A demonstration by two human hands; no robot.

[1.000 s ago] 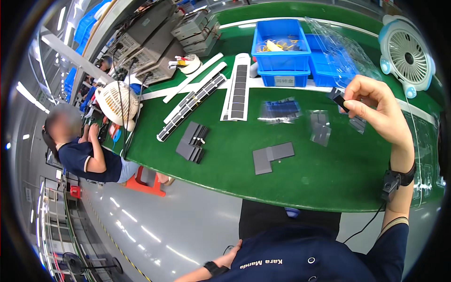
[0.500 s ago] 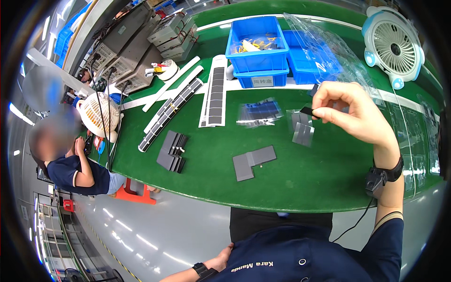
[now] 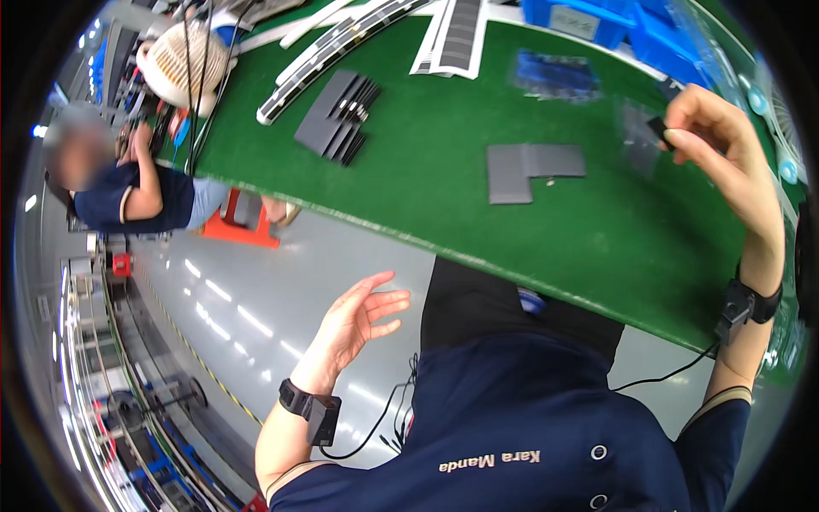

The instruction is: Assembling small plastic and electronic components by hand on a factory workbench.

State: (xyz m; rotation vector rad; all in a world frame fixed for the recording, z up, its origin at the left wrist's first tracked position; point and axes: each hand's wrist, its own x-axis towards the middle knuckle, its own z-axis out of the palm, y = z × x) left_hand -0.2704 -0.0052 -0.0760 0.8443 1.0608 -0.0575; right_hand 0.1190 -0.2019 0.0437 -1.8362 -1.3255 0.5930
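Observation:
My right hand (image 3: 725,158) is raised over the green table (image 3: 597,230) at the right and pinches a small black part (image 3: 659,128) between thumb and fingertips. Just behind it lies a clear plastic bag (image 3: 636,141). My left hand (image 3: 358,320) hangs below the table's front edge, over the grey floor, fingers spread and holding nothing. A black band with a cable sits on each wrist. Left of my right hand, a grey L-shaped flat piece (image 3: 529,166) lies on the table.
A fanned stack of dark grey plates (image 3: 337,119) and long white and black strips (image 3: 341,38) lie further back. Blue bins (image 3: 597,17) stand at the far edge. A seated person (image 3: 128,192) works at the left near a white fan (image 3: 183,60) and an orange stool (image 3: 247,230).
The view has tilted down and toward the table's front edge. My left hand has risen into view with fingers spread. My right hand still pinches the small black part.

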